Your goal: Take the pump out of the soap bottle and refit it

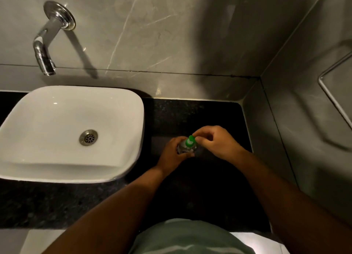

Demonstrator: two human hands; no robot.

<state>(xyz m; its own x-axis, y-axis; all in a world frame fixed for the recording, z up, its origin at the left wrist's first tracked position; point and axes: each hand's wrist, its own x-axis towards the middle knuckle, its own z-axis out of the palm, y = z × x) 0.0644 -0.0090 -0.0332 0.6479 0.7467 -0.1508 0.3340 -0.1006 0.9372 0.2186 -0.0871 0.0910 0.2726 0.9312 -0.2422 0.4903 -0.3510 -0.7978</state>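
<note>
A small clear soap bottle (184, 148) stands on the black stone counter (209, 116), to the right of the sink. Its green and white pump (190, 140) sits on top of the bottle. My left hand (172, 154) wraps around the bottle's body from the left and front. My right hand (216, 141) comes in from the right, with thumb and fingertips pinched on the pump head. Most of the bottle is hidden by my fingers.
A white basin (131, 109) with a metal drain (88, 137) sits left of the bottle. A chrome wall tap (44, 52) hangs above it. Grey marble walls close off the back and right side, and a metal rail (331, 93) is mounted on the right wall.
</note>
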